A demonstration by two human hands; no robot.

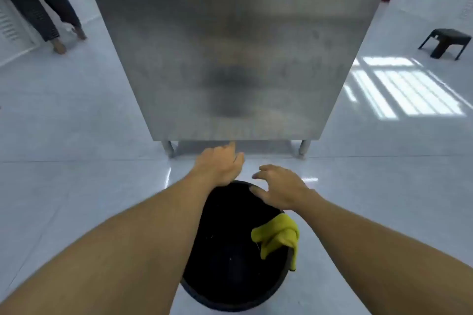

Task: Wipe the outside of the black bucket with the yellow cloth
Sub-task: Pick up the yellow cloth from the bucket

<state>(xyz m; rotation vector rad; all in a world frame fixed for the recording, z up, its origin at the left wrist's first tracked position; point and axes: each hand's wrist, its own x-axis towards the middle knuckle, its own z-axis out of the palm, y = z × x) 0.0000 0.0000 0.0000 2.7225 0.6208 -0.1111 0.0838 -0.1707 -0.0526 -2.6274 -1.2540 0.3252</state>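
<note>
The black bucket (230, 250) stands on the pale floor right below me, seen from above into its dark inside. A yellow cloth (280, 235) hangs crumpled over its right rim. My left hand (220, 166) reaches past the bucket's far rim, fingers loosely apart, holding nothing. My right hand (279, 186) hovers over the far right rim with fingers spread, its thumb near the rim; I cannot tell if it touches. Neither hand is on the cloth.
A tall stainless steel cabinet (240, 46) on short legs stands just beyond the bucket. A black plastic stool (445, 42) sits at the far right. Another person's legs (48, 15) are at the far left by white lockers. Sunlight patches lie on the glossy floor.
</note>
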